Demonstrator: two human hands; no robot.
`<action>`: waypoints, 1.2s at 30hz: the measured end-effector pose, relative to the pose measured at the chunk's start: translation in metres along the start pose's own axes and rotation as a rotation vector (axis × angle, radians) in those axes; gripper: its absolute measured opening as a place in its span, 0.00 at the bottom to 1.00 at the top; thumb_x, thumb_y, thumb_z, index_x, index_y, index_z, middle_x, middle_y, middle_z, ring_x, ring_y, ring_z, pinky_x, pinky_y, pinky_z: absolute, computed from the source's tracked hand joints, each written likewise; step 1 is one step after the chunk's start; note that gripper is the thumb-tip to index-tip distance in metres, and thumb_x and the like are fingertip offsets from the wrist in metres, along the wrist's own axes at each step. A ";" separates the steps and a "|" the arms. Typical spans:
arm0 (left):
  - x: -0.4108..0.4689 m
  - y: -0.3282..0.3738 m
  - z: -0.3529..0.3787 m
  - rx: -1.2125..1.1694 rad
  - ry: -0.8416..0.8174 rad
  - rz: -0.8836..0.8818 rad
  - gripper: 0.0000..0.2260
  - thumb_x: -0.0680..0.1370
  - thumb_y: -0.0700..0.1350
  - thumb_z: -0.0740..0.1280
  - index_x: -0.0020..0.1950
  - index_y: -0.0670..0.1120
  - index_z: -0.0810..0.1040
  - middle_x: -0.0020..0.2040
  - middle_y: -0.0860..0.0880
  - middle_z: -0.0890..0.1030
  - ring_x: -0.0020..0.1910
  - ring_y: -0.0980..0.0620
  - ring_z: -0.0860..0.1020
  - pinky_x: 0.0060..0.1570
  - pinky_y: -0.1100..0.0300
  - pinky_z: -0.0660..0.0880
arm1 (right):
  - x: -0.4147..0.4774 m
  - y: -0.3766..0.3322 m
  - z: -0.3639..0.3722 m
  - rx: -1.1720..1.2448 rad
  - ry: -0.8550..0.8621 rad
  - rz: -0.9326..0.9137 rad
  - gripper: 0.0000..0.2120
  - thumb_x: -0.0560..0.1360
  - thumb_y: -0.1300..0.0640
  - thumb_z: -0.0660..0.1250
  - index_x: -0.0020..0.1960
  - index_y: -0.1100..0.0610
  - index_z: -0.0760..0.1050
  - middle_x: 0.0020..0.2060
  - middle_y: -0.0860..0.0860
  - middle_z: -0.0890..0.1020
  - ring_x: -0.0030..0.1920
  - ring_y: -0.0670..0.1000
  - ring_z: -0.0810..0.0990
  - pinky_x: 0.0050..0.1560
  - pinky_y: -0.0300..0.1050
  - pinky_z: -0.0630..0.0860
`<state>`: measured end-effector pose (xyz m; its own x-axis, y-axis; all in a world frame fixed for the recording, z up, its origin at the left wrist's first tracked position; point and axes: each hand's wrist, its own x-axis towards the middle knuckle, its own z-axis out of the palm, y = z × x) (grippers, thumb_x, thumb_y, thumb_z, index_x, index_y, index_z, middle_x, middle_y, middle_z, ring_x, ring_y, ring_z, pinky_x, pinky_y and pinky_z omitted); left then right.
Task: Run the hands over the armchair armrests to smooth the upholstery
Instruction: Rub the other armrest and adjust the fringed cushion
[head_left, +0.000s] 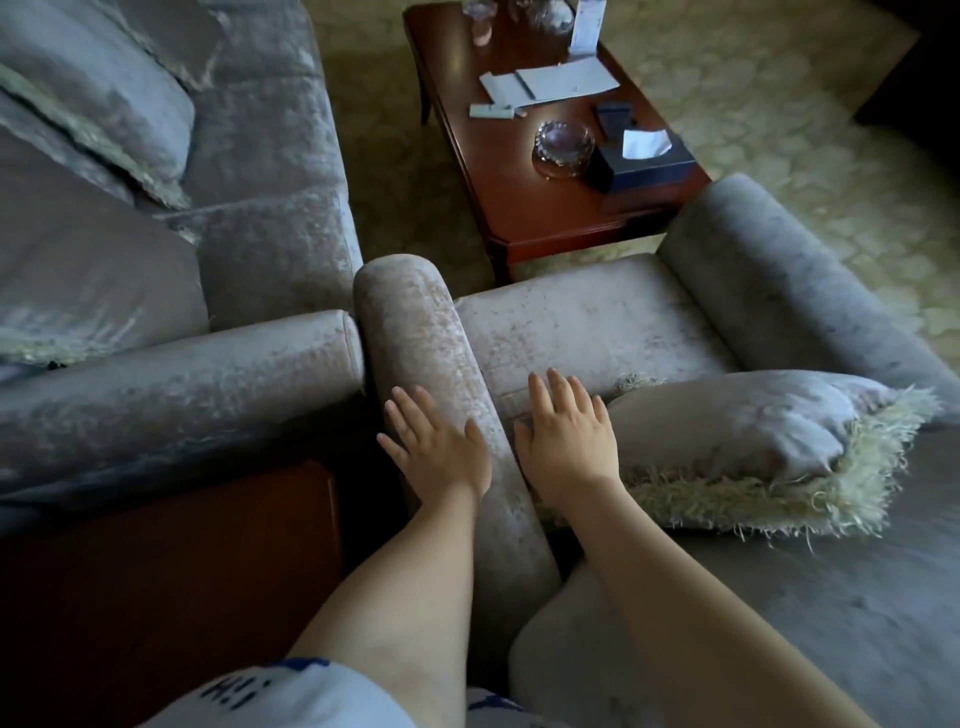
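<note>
A grey velvet armchair fills the right half of the view. Its near armrest (415, 332) is a rounded roll that runs from the middle of the view down towards me. My left hand (436, 447) lies flat on the outer left side of this roll, fingers straight and spread. My right hand (566, 441) lies flat against the roll's inner side, where it meets the seat cushion (587, 317), fingers straight. The far armrest (789, 291) lies at the upper right with no hand on it.
A fringed grey cushion (753, 441) lies on the seat just right of my right hand. A matching sofa (182, 364) stands at the left, its arm touching the near armrest. A wooden side table (171, 571) is below it. A dark coffee table (519, 197) holds an ashtray, tissue box and papers.
</note>
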<state>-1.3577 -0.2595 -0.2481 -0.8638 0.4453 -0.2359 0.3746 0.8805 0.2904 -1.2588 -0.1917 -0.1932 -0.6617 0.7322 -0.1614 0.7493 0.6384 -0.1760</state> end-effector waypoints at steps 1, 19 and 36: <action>-0.006 0.009 -0.001 -0.007 0.004 0.025 0.33 0.80 0.56 0.53 0.76 0.43 0.40 0.77 0.43 0.37 0.75 0.46 0.36 0.71 0.43 0.37 | -0.004 0.008 -0.003 0.006 0.016 0.003 0.29 0.78 0.47 0.52 0.76 0.54 0.51 0.75 0.55 0.56 0.75 0.56 0.52 0.73 0.56 0.51; -0.236 0.044 0.000 0.133 -0.581 0.205 0.28 0.76 0.64 0.44 0.72 0.56 0.65 0.70 0.44 0.69 0.65 0.40 0.70 0.60 0.46 0.66 | -0.152 0.139 -0.028 -0.033 -0.365 -0.032 0.17 0.75 0.45 0.56 0.55 0.52 0.77 0.58 0.55 0.79 0.58 0.57 0.76 0.53 0.46 0.69; -0.260 0.039 -0.005 0.179 -0.267 0.138 0.30 0.75 0.64 0.48 0.62 0.46 0.74 0.63 0.44 0.75 0.61 0.43 0.73 0.54 0.50 0.68 | -0.160 0.148 -0.026 0.011 -0.316 -0.205 0.21 0.75 0.41 0.54 0.53 0.53 0.77 0.54 0.55 0.81 0.53 0.57 0.78 0.48 0.48 0.69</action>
<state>-1.1207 -0.3418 -0.1708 -0.6914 0.5677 -0.4469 0.5550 0.8133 0.1746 -1.0408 -0.2080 -0.1680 -0.7744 0.4794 -0.4128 0.6015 0.7603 -0.2454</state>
